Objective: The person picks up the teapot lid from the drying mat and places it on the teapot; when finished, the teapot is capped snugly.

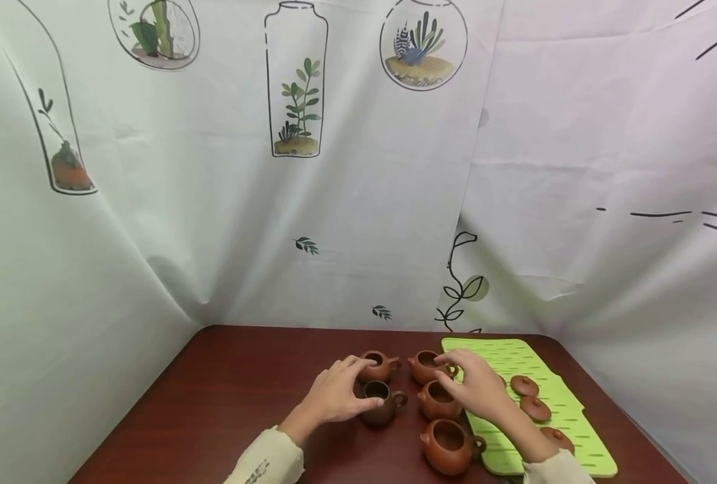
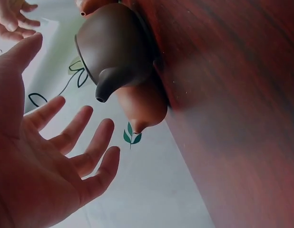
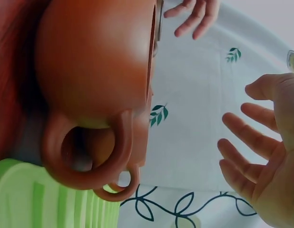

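Note:
Above the lidless dark brown teapot and a reddish clay teapot behind it, my left hand hovers with fingers spread. In the left wrist view, air shows between that hand and the dark teapot. My right hand is over a column of lidless reddish teapots, nearest the middle teapot and the far teapot. The right wrist view shows its fingers loosely bent and apart from a teapot. Neither hand holds anything.
A reddish teapot stands nearest on the right, its handle at the edge of a green slotted mat. Several reddish lids, including one near the middle, lie on the mat. Patterned white cloth hangs around the dark red table.

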A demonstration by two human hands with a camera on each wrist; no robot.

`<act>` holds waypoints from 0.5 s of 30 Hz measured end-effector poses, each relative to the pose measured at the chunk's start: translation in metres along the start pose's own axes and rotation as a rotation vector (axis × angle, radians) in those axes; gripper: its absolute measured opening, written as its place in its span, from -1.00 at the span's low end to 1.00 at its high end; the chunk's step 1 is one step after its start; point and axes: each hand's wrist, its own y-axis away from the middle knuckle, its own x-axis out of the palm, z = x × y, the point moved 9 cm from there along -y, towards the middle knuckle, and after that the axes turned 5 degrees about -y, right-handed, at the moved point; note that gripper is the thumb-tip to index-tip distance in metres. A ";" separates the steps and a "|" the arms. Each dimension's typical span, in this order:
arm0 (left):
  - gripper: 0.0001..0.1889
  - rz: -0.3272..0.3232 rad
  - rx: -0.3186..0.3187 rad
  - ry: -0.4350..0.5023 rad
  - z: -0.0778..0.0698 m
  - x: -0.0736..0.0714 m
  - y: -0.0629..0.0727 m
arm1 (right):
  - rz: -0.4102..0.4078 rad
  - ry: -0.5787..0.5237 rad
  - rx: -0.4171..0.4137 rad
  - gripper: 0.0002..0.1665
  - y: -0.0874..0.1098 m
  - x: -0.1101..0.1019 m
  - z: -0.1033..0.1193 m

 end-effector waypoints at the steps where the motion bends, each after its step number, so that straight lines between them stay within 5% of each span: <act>1: -0.24 0.003 0.001 0.005 0.001 0.001 0.000 | 0.005 -0.010 0.012 -0.82 0.001 -0.001 -0.002; 15: -0.28 0.019 -0.040 0.037 0.010 0.011 -0.001 | 0.114 -0.149 0.202 -0.83 0.030 -0.009 -0.038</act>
